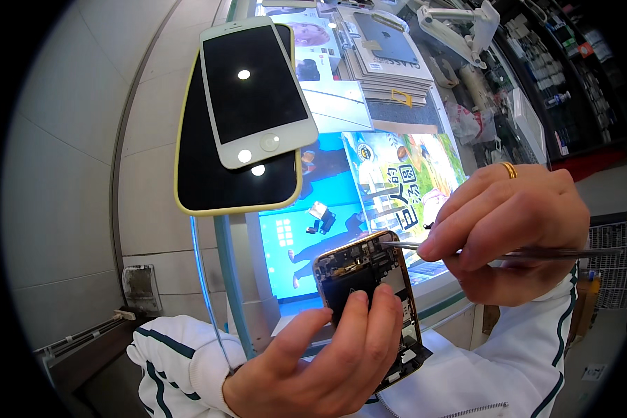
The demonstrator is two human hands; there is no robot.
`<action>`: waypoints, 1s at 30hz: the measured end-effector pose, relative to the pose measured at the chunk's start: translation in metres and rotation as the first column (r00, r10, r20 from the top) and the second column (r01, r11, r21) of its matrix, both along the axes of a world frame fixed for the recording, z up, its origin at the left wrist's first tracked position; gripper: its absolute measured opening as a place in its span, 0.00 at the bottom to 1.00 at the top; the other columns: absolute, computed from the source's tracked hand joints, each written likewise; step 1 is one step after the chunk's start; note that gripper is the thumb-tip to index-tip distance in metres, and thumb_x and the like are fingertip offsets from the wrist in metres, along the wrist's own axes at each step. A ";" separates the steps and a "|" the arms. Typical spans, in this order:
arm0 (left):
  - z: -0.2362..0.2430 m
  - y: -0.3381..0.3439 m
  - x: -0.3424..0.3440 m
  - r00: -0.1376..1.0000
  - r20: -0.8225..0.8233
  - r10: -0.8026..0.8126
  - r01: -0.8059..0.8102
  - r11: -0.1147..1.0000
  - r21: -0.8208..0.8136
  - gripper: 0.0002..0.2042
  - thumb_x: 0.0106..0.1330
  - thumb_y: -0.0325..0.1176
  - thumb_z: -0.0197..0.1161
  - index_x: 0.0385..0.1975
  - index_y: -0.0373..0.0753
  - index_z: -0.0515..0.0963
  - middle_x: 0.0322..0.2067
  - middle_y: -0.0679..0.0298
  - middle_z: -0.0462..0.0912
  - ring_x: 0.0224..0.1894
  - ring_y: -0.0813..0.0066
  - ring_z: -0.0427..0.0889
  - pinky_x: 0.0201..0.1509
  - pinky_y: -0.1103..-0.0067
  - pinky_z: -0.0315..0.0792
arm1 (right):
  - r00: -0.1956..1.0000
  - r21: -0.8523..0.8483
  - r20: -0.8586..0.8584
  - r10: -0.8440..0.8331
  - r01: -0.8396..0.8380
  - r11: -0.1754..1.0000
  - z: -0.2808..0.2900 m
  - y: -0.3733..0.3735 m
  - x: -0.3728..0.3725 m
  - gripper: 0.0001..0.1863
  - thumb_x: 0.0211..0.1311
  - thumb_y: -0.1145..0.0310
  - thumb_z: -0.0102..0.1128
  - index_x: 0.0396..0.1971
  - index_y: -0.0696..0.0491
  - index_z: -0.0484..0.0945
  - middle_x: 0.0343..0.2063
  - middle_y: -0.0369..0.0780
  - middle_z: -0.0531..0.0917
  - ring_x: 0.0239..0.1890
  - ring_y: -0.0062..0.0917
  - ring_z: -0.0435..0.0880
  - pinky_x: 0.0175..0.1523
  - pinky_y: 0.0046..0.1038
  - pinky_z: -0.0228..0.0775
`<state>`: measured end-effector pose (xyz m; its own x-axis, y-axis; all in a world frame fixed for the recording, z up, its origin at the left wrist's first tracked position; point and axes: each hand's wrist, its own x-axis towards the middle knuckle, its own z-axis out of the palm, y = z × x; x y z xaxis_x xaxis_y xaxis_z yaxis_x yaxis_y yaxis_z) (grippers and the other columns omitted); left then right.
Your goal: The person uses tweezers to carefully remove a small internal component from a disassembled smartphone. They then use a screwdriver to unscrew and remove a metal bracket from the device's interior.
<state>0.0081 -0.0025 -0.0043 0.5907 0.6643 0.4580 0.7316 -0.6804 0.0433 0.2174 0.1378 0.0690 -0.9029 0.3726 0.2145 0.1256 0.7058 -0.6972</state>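
Note:
A smartphone with its back or screen removed [355, 270] lies tilted in my left hand [313, 373], its circuit parts and a black battery exposed. My left fingers press across the battery and hide part of the lower half. My right hand [515, 223], with a gold ring on one finger, pinches metal tweezers [409, 245]. The tweezer tips meet the phone's upper right corner; whether they grip any part is too small to tell. Beyond my left hand, a white phone front [258, 87] rests on a larger dark phone in a yellow case [195, 164].
Under my hands is a glass counter [231, 261] with lit, colourful posters [411, 160] beneath it. Flat boxes [390, 76] are stacked at the back, beside a white jointed stand [460, 28]. A thin cable [198, 268] hangs near my left wrist. Tiled floor [153, 104] lies to the left.

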 end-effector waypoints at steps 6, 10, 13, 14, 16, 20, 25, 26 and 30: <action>0.000 0.000 0.000 1.000 -0.019 0.003 -0.003 1.000 0.001 0.10 0.61 0.32 0.60 0.41 0.45 0.84 0.46 0.67 0.82 0.52 0.78 0.76 0.51 0.79 0.65 | 1.000 -0.009 0.006 -0.025 0.025 1.000 -0.004 -0.001 -0.002 0.15 0.41 0.82 0.71 0.31 0.55 0.79 0.35 0.45 0.87 0.36 0.31 0.87 0.43 0.29 0.78; 0.001 0.000 0.000 1.000 -0.008 0.003 -0.003 1.000 -0.013 0.11 0.62 0.33 0.59 0.41 0.45 0.84 0.46 0.68 0.82 0.52 0.79 0.76 0.51 0.79 0.65 | 0.999 -0.003 -0.010 -0.032 0.032 0.999 -0.004 0.000 -0.004 0.13 0.40 0.82 0.69 0.30 0.56 0.80 0.33 0.45 0.87 0.35 0.30 0.87 0.42 0.29 0.78; 0.002 0.000 0.000 1.000 -0.002 0.006 -0.006 1.000 -0.007 0.11 0.62 0.33 0.58 0.41 0.45 0.84 0.45 0.68 0.82 0.51 0.79 0.76 0.50 0.80 0.65 | 0.999 0.016 -0.012 -0.046 0.046 0.999 -0.003 -0.001 -0.006 0.12 0.39 0.82 0.69 0.28 0.57 0.80 0.31 0.45 0.87 0.33 0.29 0.87 0.42 0.28 0.78; 0.001 0.001 0.000 1.000 -0.004 0.010 -0.010 1.000 -0.002 0.11 0.62 0.33 0.58 0.41 0.44 0.84 0.45 0.68 0.82 0.51 0.79 0.76 0.50 0.80 0.65 | 0.999 0.022 -0.013 -0.049 0.050 0.999 -0.004 -0.001 -0.006 0.12 0.39 0.83 0.69 0.28 0.57 0.81 0.30 0.45 0.87 0.32 0.29 0.87 0.42 0.28 0.78; 0.001 0.001 0.000 1.000 -0.005 0.010 -0.010 1.000 0.009 0.11 0.62 0.33 0.58 0.41 0.44 0.84 0.45 0.68 0.82 0.51 0.79 0.76 0.49 0.80 0.65 | 0.998 0.029 -0.014 -0.056 0.057 0.998 -0.004 -0.002 -0.007 0.12 0.39 0.83 0.69 0.28 0.57 0.81 0.30 0.45 0.87 0.31 0.29 0.87 0.42 0.28 0.78; 0.000 -0.001 -0.001 1.000 -0.001 0.004 -0.004 1.000 0.023 0.11 0.62 0.33 0.59 0.41 0.44 0.84 0.45 0.68 0.82 0.51 0.79 0.76 0.49 0.80 0.65 | 0.998 0.031 -0.030 -0.056 0.057 0.998 -0.004 -0.004 -0.008 0.12 0.39 0.83 0.69 0.27 0.57 0.80 0.29 0.46 0.87 0.30 0.29 0.87 0.42 0.28 0.78; -0.001 0.001 -0.001 1.000 -0.007 0.001 -0.001 1.000 0.018 0.11 0.62 0.33 0.59 0.42 0.44 0.84 0.45 0.67 0.82 0.51 0.79 0.76 0.49 0.80 0.65 | 0.996 -0.036 -0.081 -0.044 0.041 0.999 -0.010 0.000 -0.004 0.12 0.37 0.85 0.67 0.25 0.58 0.79 0.31 0.49 0.86 0.30 0.31 0.87 0.41 0.29 0.78; -0.002 0.000 -0.002 1.000 -0.006 0.001 -0.001 1.000 0.016 0.11 0.62 0.32 0.59 0.41 0.44 0.84 0.45 0.67 0.82 0.51 0.79 0.76 0.49 0.80 0.65 | 0.996 -0.057 -0.088 -0.035 0.030 0.998 -0.010 0.001 -0.003 0.12 0.37 0.86 0.66 0.25 0.58 0.78 0.31 0.49 0.86 0.31 0.31 0.87 0.41 0.29 0.78; 0.000 0.001 -0.001 1.000 -0.017 0.008 -0.007 1.000 0.024 0.10 0.61 0.32 0.60 0.41 0.45 0.83 0.45 0.68 0.82 0.50 0.79 0.76 0.48 0.79 0.65 | 1.000 0.006 -0.012 -0.025 0.025 1.000 0.010 0.005 0.005 0.14 0.38 0.87 0.63 0.27 0.57 0.76 0.33 0.49 0.86 0.35 0.31 0.87 0.42 0.29 0.78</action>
